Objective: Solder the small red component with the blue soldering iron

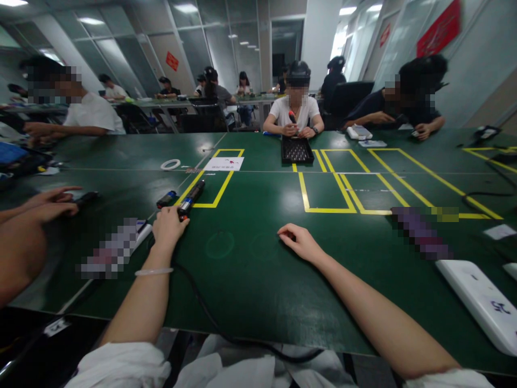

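Head view, only view.

Left hand (167, 226): on the table (242, 269), fingers curled around the near end of the screwdriver (191, 196). Grip is on the tip end only; the body lies flat on the green top, pointing away and to the right, partly over a yellow line (220, 189). A black cable (202, 307) runs from near the wrist back toward the table edge.

Right hand (299, 240): rests on the table well to the right of the screwdriver, fingers loosely curled, holding nothing.

Nearby: a small blue cylinder (166, 199) just left of the screwdriver, not touching it. Tape ring (170, 164) and paper (224, 163) farther off. Black tray (297, 151) before the person opposite. White box (480, 302) at right. A co-worker's hand (54, 202) at left.
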A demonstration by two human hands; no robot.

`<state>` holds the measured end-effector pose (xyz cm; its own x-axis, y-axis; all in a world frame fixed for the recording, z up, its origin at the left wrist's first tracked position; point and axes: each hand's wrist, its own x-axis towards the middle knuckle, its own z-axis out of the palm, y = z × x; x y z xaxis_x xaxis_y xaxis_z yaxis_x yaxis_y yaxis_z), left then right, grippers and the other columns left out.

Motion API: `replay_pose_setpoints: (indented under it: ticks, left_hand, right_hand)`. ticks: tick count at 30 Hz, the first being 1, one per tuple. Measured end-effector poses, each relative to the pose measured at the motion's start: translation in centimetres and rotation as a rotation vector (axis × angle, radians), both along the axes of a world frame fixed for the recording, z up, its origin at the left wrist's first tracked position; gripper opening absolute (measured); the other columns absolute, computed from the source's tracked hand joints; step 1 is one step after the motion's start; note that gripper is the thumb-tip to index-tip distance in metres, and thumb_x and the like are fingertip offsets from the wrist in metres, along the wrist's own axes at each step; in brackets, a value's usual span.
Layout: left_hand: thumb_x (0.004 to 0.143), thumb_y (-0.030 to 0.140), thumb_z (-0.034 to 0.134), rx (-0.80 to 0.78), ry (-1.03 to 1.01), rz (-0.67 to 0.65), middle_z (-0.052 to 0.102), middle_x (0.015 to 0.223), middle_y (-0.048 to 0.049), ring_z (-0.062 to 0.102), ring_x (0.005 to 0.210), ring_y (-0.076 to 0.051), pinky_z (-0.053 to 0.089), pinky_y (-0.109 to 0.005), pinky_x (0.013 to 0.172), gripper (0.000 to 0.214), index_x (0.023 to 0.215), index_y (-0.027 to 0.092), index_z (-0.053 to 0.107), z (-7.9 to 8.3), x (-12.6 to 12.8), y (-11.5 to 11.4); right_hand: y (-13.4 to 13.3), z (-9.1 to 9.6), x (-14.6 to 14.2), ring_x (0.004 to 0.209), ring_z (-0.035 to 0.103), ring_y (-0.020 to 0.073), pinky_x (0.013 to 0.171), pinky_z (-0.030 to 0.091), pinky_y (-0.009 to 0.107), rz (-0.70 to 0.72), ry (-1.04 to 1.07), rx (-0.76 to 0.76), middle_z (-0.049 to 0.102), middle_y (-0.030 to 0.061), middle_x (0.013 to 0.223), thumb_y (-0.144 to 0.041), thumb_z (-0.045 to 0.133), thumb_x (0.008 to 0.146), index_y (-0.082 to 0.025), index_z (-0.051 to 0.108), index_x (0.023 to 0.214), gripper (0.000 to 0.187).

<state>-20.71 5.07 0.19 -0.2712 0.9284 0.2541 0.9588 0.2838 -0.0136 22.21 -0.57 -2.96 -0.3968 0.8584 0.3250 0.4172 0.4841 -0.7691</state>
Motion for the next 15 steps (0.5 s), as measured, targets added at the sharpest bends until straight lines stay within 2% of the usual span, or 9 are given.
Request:
replay_pose_setpoints:
  ticks: [5, 10, 13, 15]
  left_hand:
    - [0.087, 0.043, 0.046, -0.054, -0.023, 0.051, 0.058, 0.113, -0.0154, 0.059, 0.098, -0.030, 0.049, -0.039, 0.079, 0.039, 0.112, 0.015, 0.055, 0.7, 1.2, -0.4]
    - [0.092, 0.040, 0.035, -0.003, -0.006, 0.076, 0.059, 0.110, -0.0185, 0.058, 0.098, -0.033, 0.046, -0.044, 0.081, 0.039, 0.107, 0.012, 0.058, 1.1, 2.0, -0.7]
    - [0.093, 0.038, 0.034, 0.153, -0.001, -0.001, 0.059, 0.114, -0.0199, 0.054, 0.108, -0.034, 0.042, -0.045, 0.089, 0.040, 0.112, 0.011, 0.056, 1.9, 4.1, -1.0]
    - [0.093, 0.039, 0.035, 0.203, -0.111, -0.121, 0.062, 0.111, -0.0163, 0.057, 0.105, -0.031, 0.043, -0.042, 0.089, 0.040, 0.115, 0.013, 0.056, 2.3, 6.7, -1.2]
  right_hand:
    - [0.0, -0.1, 0.2, 0.072, 0.058, 0.0145, 0.067, 0.045, 0.026, 0.004, 0.003, -0.002, 0.063, 0.0025, 0.082, -0.021, 0.054, 0.089, -0.018, 0.064, 0.094, 0.012]
    - [0.0, -0.2, 0.2, 0.073, 0.059, 0.0146, 0.068, 0.045, 0.026, 0.006, 0.008, -0.001, 0.064, 0.0025, 0.082, -0.022, 0.053, 0.090, -0.019, 0.064, 0.093, 0.012]
    - [0.1, -0.3, 0.1, 0.072, 0.058, 0.0145, 0.067, 0.044, 0.026, 0.007, 0.015, -0.009, 0.064, 0.0024, 0.082, -0.023, 0.054, 0.090, -0.018, 0.065, 0.093, 0.013]
    - [0.2, -0.3, 0.1, 0.072, 0.058, 0.0144, 0.067, 0.044, 0.026, 0.005, 0.026, -0.023, 0.064, 0.0023, 0.080, -0.022, 0.054, 0.089, -0.018, 0.065, 0.093, 0.012]
